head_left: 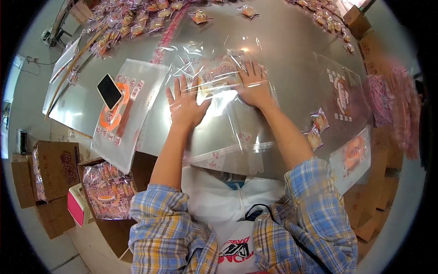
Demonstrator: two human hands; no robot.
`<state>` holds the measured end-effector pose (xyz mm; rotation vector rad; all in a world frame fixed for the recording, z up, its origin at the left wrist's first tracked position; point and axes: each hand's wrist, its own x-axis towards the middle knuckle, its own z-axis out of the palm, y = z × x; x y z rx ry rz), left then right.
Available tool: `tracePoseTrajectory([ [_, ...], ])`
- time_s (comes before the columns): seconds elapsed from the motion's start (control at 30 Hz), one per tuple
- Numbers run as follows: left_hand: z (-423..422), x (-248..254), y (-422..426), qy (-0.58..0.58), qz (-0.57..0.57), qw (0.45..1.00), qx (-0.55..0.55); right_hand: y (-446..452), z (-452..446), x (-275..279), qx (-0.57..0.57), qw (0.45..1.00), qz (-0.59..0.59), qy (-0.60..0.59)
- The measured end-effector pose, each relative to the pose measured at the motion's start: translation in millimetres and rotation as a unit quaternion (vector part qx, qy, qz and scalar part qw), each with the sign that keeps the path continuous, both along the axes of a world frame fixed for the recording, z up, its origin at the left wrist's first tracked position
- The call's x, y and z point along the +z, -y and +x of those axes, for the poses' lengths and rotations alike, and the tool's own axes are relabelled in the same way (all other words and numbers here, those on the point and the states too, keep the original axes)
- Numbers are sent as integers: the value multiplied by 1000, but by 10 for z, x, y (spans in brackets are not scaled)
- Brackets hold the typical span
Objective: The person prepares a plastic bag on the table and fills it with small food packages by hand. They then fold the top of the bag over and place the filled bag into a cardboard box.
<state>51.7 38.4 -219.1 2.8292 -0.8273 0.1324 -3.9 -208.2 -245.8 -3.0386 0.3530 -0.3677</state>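
A large clear plastic bag (228,122) with printed lettering lies on the metal table in front of me, glossy and wrinkled. My left hand (188,104) rests on its left part, palm down with the fingers spread. Over the bag's upper right part, my right hand (255,86) is also laid flat, fingers apart. Between the two hands the print shows through strong glare. Neither hand grips anything.
A phone (110,92) lies on a stack of printed bags (132,98) at left. Small wrapped snacks (137,23) are heaped at the far left, with more (326,20) at far right. Two packets (319,119) sit near my right forearm. Cardboard boxes (57,169) flank the table (292,50).
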Motion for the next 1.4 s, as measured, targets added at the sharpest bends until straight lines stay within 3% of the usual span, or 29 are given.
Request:
tracePoseTrajectory([
  [0.27, 317, 34, 231, -23, 6, 1000, 3, 84, 240, 102, -15, 1000, 9, -4],
  [0.37, 329, -19, 241, -17, 3, 1000, 0, 165, 265, -111, 4, 999, 14, 35],
  [1.07, -966, 41, -251, -36, 59, 997, -47, -390, -1133, -53, 11, 999, -20, 41],
  [1.1, -978, 127, -241, -54, 70, 995, -40, -373, -1140, 26, 13, 1000, -21, -17],
  [1.4, -590, -40, 28, -27, 38, 998, -35, -160, -587, 43, 13, 1000, 25, -11],
])
